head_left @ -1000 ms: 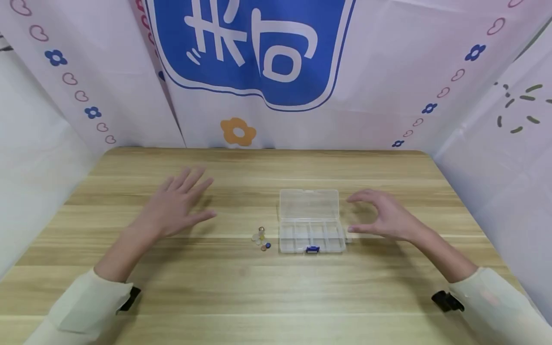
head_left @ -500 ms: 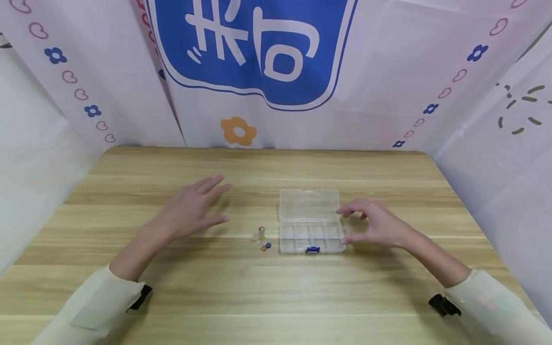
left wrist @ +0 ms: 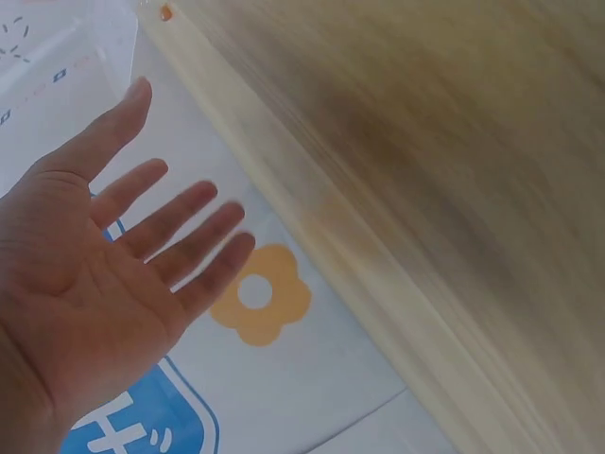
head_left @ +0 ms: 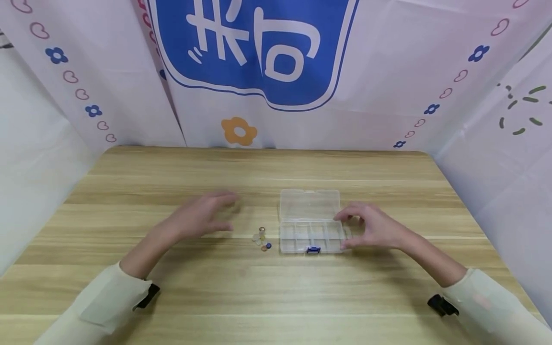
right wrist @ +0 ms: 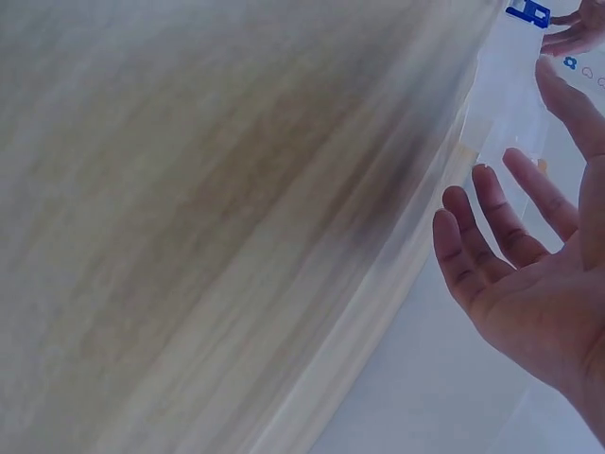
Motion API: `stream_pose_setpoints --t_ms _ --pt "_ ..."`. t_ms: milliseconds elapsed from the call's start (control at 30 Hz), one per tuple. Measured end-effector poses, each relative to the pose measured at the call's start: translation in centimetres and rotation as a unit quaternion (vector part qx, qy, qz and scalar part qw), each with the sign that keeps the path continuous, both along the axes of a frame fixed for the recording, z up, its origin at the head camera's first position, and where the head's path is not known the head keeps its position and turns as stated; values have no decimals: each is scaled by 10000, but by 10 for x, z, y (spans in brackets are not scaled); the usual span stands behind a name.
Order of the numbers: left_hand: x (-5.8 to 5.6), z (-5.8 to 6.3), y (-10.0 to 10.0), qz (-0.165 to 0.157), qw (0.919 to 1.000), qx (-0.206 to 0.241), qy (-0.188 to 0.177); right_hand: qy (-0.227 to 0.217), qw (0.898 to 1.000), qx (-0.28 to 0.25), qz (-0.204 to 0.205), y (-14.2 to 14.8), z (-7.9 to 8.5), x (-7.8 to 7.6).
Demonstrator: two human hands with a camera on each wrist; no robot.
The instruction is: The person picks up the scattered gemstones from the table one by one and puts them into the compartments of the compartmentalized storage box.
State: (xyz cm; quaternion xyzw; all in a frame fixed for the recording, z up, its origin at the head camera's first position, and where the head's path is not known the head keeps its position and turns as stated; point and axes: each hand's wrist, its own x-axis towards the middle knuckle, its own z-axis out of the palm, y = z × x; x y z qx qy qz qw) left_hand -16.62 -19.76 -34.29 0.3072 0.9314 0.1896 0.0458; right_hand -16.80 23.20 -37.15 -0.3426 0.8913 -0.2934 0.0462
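Observation:
A clear plastic compartment box (head_left: 311, 229) lies with its lid folded back on the table; a blue clasp (head_left: 313, 250) marks its front. My right hand (head_left: 371, 227) is at the box's right end, its fingertips by the hinge side and its thumb at the front corner, spread wide apart. To the left of the box lies a small pile of beads or buttons (head_left: 261, 238) in several colours. My left hand (head_left: 198, 218), blurred, hovers left of the pile with nothing in it; in the left wrist view its fingers (left wrist: 194, 255) are extended.
Both things rest on a wood-grain table (head_left: 258, 297). Behind it hangs a white cloth (head_left: 366, 81) with a blue printed sign and flowers. White cloth also closes in the left and right sides.
My left hand has moved right and toward the pile. My right hand has shifted left to the box's right end. The box and the pile have stayed put.

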Motion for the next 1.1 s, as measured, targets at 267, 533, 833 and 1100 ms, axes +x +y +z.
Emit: stream_pose_setpoints --t_ms 267,533,833,1100 --pt "-5 -5 10 -138 9961 554 -676 -263 9996 -129 -4 0 -4 -2" --pt "-8 -14 28 -495 9933 802 -669 -618 9980 -130 -18 1 -1 -2" --pt "-8 -16 40 -671 9881 931 -1023 -704 9974 -172 8 1 -3 -4" --pt "-5 -15 40 -621 9874 931 -1114 -808 9962 -313 -30 1 -4 -4"
